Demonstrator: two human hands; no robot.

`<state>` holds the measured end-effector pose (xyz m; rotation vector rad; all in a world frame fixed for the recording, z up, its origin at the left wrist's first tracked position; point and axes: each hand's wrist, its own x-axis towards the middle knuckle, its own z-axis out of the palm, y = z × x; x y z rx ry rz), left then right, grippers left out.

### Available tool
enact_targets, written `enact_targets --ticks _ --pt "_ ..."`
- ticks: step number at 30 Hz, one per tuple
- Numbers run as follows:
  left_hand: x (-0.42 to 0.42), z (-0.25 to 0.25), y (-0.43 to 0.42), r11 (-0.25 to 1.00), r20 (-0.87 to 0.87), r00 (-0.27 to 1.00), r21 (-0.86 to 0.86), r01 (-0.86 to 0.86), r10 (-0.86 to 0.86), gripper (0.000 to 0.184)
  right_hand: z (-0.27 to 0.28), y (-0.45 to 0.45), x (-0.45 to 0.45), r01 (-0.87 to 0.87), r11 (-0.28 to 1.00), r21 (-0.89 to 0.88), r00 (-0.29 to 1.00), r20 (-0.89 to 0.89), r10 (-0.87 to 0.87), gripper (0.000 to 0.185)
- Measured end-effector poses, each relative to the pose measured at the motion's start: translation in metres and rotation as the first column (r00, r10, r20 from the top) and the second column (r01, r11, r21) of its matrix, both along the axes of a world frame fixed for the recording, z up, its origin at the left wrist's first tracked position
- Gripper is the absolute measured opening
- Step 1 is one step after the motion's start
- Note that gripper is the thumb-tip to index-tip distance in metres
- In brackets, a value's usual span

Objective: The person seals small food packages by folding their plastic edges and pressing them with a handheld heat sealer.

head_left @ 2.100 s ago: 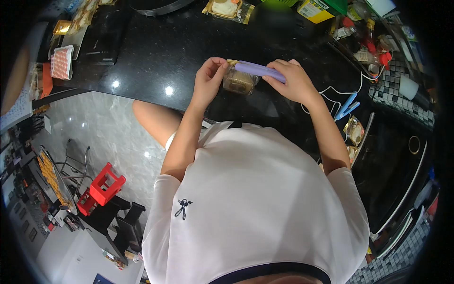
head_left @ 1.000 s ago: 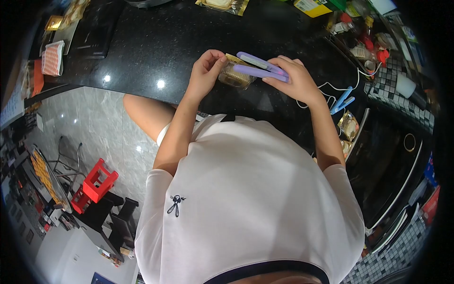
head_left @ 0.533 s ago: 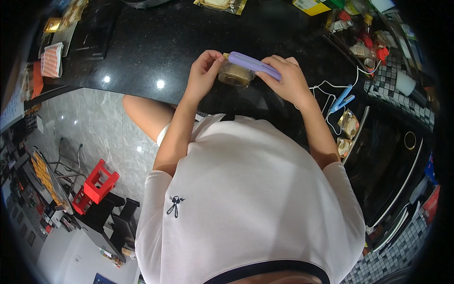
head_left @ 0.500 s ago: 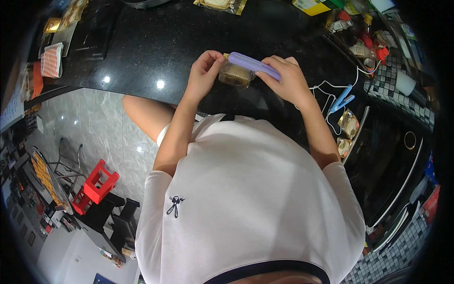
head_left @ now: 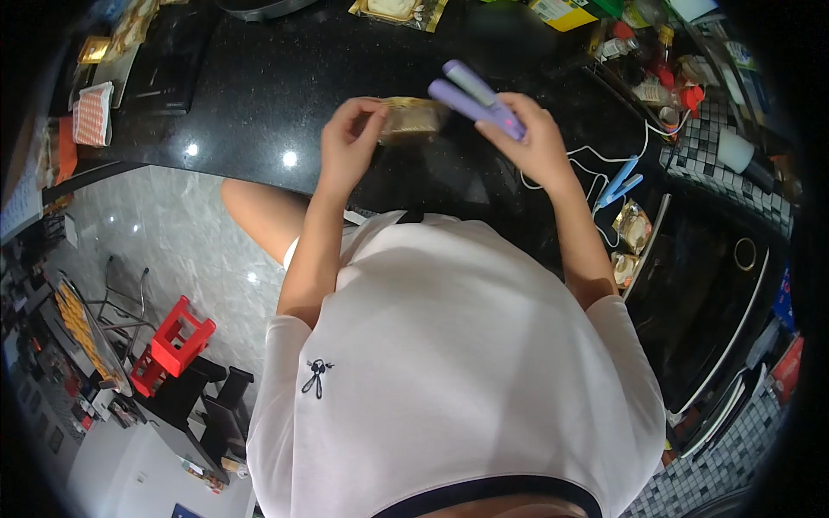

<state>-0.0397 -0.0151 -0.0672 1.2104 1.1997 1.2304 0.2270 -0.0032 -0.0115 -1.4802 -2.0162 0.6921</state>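
Observation:
My left hand (head_left: 347, 142) pinches the left end of a clear plastic packet (head_left: 413, 121) with a gold tray inside. The packet is blurred and seems raised a little over the black counter. In my right hand (head_left: 534, 142) is a purple mini flat iron (head_left: 494, 115), gripped near its hinge end. Its two arms are spread apart, pointing up and to the left. The iron's tips are just right of the packet and appear apart from it.
A blue flat iron (head_left: 620, 186) with white cord lies on the right, near packaged pastries (head_left: 633, 226). Another gold packet (head_left: 397, 10) and a dark pan (head_left: 263, 7) sit at the back. Bottles (head_left: 665, 60) crowd the right corner. Red stools (head_left: 181, 335) stand on the floor.
The purple flat iron has come off the packet's top edge, opened, and moved up and right. My left hand has shifted slightly left with the packet, which has tilted and risen.

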Motion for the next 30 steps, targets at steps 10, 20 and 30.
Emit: enact_targets --ticks 10,20,30 --pt "0.034 -0.010 -0.014 0.880 -0.834 0.521 0.375 0.293 0.182 0.016 -0.037 -0.015 0.026 0.397 0.899 -0.184 0.911 -0.042 -0.411 0.046" --pt "0.028 -0.032 0.092 0.918 -0.573 0.717 -0.236 0.320 -0.397 0.025 -0.072 -0.040 0.048 0.292 0.749 -0.595 0.795 -0.284 -0.536 0.040" --pt "0.009 -0.016 0.076 0.815 0.000 0.926 -0.476 0.332 -0.377 0.016 -0.083 -0.040 0.009 0.071 0.896 -0.439 0.936 -0.280 -0.211 0.041"
